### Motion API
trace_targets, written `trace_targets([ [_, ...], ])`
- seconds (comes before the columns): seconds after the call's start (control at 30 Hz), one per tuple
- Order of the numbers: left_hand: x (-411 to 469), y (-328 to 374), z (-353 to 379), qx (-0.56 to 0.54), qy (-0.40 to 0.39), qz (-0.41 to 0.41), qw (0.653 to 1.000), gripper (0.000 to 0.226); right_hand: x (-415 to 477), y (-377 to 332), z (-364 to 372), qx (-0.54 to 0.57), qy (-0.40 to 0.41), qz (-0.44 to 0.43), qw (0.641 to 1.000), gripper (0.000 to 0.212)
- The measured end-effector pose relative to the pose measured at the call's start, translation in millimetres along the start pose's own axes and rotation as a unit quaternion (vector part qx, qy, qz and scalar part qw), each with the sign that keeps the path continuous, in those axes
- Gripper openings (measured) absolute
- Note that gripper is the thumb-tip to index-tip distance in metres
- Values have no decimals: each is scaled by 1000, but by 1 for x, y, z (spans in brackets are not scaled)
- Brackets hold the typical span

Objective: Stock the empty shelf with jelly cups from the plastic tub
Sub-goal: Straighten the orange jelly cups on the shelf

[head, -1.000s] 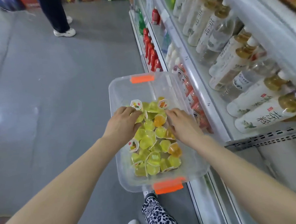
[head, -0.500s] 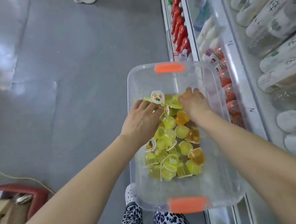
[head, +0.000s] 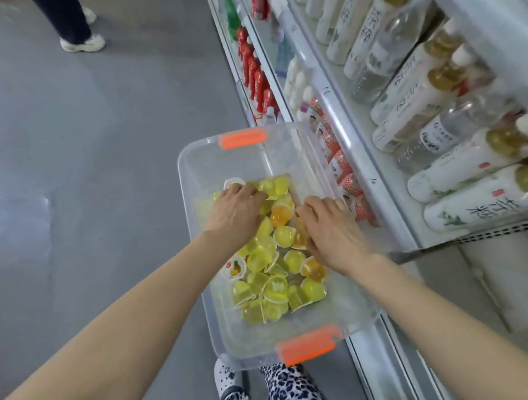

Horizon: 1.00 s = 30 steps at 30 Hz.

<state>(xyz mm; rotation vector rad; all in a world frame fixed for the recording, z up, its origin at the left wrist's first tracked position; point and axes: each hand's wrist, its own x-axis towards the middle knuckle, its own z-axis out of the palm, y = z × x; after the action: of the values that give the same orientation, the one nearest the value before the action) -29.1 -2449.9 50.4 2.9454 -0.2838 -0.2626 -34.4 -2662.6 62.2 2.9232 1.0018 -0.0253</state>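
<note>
Grey floor [head: 91,155] fills the left side, and a white shelving unit [head: 364,161] runs along the right. Its upper shelf carries tea bottles [head: 488,207] with white labels, which bear large dark Chinese brush characters, a green sprig and a small red seal; no brand is legible. Lower down stand red bottles [head: 259,81], their print too small to read. The clear plastic tub [head: 196,167], with an orange latch [head: 242,138] at each end, sits just beside the shelving, above the person's leopard-print trousers [head: 288,391]; what supports it is hidden. A heap of jelly cups [head: 271,280], mostly yellow with a few orange, lies in the tub. One cup's lid [head: 234,269] shows a pineapple and a small red mark. The left hand [head: 236,217] curls its fingers over yellow cups at the far end, gripping them. The right hand [head: 330,229] digs bent fingers into the heap by the tub's right wall; whether it holds anything I cannot tell. Another person's shoe [head: 82,44] stands far off
</note>
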Motion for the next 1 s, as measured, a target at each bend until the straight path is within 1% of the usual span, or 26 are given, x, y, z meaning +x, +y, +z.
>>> trace_targets([
  [0.13,43,17,24,-19,-79,-2,997,48,-14,4,12,21,34,-13,999,47],
  [0.27,68,26,63,27,-156,12,987,52,-15,6,15,31,59,-13,998,46],
  [0.4,74,32,77,59,-173,14,983,46,-15,6,16,30,57,-18,998,44],
  [0.57,68,39,71,23,-210,7,978,57,-15,6,15,37,33,-19,999,46],
  [0.67,63,39,70,7,-205,15,979,59,-15,7,13,39,23,-16,999,52],
  [0.7,61,37,70,-1,-197,16,980,56,-15,6,13,41,22,-17,999,54],
  [0.8,56,30,68,-36,-179,24,983,34,-15,6,14,59,27,-13,998,58],
  [0.83,53,28,67,-46,-177,31,983,32,-14,5,14,67,28,-7,997,55],
  [0.93,43,22,61,-59,-147,51,986,37,-14,4,10,64,19,10,998,47],
  [1.0,36,19,53,-51,-124,53,990,46,-13,3,8,56,-8,17,998,50],
])
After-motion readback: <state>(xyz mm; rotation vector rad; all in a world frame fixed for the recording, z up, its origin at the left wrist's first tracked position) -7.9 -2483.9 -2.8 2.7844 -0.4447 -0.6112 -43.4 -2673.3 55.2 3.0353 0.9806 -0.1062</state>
